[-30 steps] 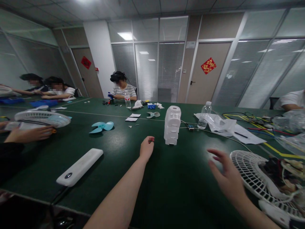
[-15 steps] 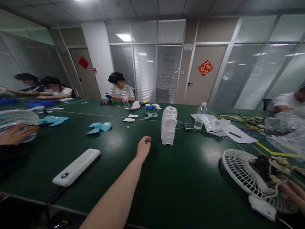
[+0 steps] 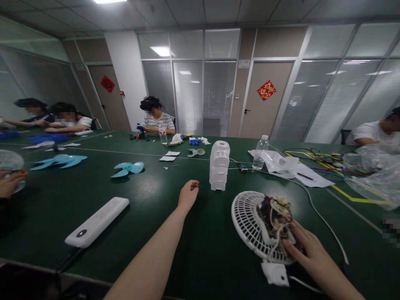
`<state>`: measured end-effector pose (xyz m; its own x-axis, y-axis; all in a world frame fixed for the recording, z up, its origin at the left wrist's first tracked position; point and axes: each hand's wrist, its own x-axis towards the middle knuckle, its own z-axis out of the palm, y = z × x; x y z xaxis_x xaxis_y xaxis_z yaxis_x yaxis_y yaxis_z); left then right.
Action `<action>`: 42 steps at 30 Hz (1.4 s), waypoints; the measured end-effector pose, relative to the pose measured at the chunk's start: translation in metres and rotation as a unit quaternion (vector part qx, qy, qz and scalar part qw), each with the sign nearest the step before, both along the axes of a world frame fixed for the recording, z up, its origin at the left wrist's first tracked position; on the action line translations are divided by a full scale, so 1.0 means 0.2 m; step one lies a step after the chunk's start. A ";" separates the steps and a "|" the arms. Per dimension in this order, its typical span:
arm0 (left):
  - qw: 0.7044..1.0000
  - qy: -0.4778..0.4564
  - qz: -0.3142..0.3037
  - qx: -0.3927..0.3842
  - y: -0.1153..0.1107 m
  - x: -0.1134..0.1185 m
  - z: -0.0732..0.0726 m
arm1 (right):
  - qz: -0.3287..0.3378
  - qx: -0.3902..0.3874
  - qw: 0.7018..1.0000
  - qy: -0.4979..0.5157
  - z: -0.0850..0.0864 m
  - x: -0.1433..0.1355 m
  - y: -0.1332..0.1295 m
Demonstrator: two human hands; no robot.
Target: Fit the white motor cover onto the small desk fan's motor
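One ribbed, round grille (image 3: 248,218); two glossy blue propellers (image 3: 127,168). My right hand (image 3: 308,248) grips the grille; my left hand (image 3: 189,193) curls, contents unclear.

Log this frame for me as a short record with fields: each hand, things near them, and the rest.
Right hand: fingers against the wire bundle on the white fan grille; firmness of grip unclear
Left hand: fingers curled, beside the white plastic housing, not touching it; contents unclear
Surface: green table
Left side: long white device; blue fan blades beyond it
Behind housing: clear bottle, to the right
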<state>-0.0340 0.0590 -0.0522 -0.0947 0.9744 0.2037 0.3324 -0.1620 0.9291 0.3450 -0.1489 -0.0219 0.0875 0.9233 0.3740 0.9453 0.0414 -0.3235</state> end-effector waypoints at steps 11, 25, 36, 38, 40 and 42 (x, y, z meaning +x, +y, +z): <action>0.996 -0.029 -0.082 -0.009 -0.01 0.06 0.02 | 0.081 -0.063 0.992 -0.070 0.17 -0.73 0.08; 0.989 -0.079 -0.111 -0.048 -0.04 0.04 0.09 | 0.075 -0.039 0.993 -0.082 0.12 -0.74 0.14; 0.983 -0.103 -0.142 -0.046 -0.01 0.04 0.05 | 0.114 -0.093 0.988 -0.050 0.24 -0.70 0.18; 0.985 -0.095 -0.137 -0.037 0.00 0.03 0.05 | 0.117 -0.120 0.985 -0.030 0.29 -0.65 0.22; 0.987 -0.086 -0.131 -0.028 0.00 0.02 0.04 | 0.104 -0.140 0.985 -0.015 0.35 -0.60 0.28; 0.988 -0.078 -0.129 -0.021 0.00 0.02 0.03 | 0.092 -0.131 0.987 -0.001 0.40 -0.56 0.38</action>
